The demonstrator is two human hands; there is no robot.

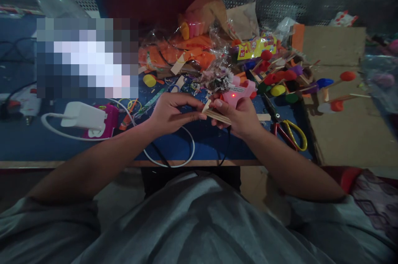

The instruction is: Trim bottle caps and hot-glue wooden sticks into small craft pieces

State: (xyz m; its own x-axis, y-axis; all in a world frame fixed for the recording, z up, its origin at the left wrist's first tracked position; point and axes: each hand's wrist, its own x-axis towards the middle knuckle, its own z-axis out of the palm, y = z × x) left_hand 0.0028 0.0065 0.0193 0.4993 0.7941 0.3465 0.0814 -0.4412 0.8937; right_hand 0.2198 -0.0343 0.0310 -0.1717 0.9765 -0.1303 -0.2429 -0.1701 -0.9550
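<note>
My left hand (174,113) pinches a short pale wooden stick (206,106) between thumb and fingertips. It meets the end of a few flat craft sticks (220,116), which my right hand (241,117) grips under its thumb. Right behind the right hand is a pink glue gun (238,93) with a lit red light and a label. A black cord runs down below that hand. Whether the right fingers also hold the glue gun is hidden. Another craft stick (263,117) lies on the table just right of the right hand.
Scissors (281,125) with red and yellow handles lie right of my hands. A white charger (83,115) sits in a magenta socket block (108,121), its white cable (193,148) looping forward. Behind are coloured bottle caps (278,90), scraps and cardboard (351,123). A white glue gun (30,102) rests far left.
</note>
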